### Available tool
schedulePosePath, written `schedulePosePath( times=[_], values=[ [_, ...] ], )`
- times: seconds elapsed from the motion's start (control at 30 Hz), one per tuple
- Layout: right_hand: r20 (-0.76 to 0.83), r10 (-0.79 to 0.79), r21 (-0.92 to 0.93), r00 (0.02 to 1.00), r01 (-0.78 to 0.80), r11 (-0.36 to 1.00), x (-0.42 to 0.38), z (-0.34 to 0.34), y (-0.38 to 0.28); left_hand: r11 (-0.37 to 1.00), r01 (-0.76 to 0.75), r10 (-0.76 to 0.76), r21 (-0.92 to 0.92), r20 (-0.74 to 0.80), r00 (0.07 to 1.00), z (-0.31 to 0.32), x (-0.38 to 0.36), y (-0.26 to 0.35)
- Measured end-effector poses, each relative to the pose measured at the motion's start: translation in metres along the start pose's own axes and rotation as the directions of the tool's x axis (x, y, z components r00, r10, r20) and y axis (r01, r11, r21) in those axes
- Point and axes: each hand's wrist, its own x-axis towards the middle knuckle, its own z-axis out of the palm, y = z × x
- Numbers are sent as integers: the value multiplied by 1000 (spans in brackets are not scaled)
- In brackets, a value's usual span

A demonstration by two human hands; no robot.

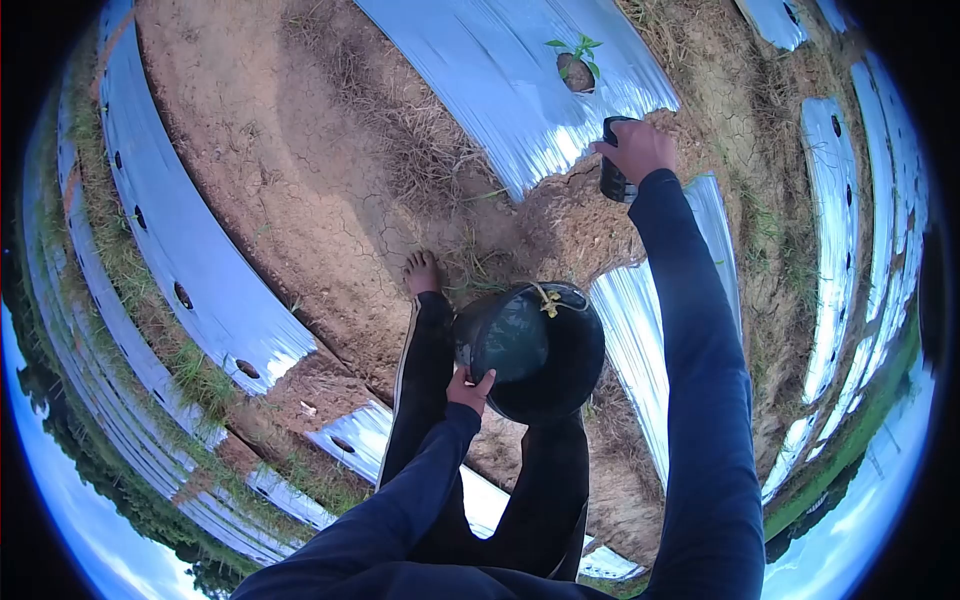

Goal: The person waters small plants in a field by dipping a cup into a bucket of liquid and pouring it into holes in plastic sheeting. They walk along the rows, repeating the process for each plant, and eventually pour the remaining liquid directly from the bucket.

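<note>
My left hand [470, 388] is closed on the near left side of a black bucket [590, 365], its thumb at the rim. The bucket is in front of my legs, and a yellowish tie [550, 303] is knotted on its wire handle. Stretched forward, my right hand [645, 150] grips a black cup-like container [616, 186]; the hand hides its middle. The container is over bare soil just beyond the torn end of a silver plastic sheet [480, 75]. A small green seedling [577, 52] grows from a round hole in that sheet, a little forward of my right hand.
More silver-covered beds [190, 240] with round holes run along the left, and others [828, 230] along the right. Cracked soil and dry grass [430, 165] lie between them. My bare foot [422, 272] is on the soil beyond the bucket.
</note>
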Motion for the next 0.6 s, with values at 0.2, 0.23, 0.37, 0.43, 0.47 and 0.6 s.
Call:
schedulePosePath(
  times=[0.2,0.23,0.37,0.43,0.47,0.6],
  values=[
    [-222,-59,298,973,125,946,-155,5,-29,994,-83,88,67,-74,993,2,-1,-1],
    [-186,-54,378,981,122,918,-183,2,-38,1000,-2,2,0,-27,1000,1,-2,6],
    [54,0,688,999,-37,725,-278,35,-76,999,-23,26,-34,85,996,7,6,-17],
    [7,32,751,999,-26,660,-311,96,-90,995,-38,49,-94,116,992,11,-6,2],
    [240,-4,805,971,-196,561,-320,130,-93,992,-45,57,-120,99,993,14,-13,8],
    [581,-151,719,800,-418,556,-310,181,-133,993,-90,94,-80,51,994,-16,-38,61]
  ],
)
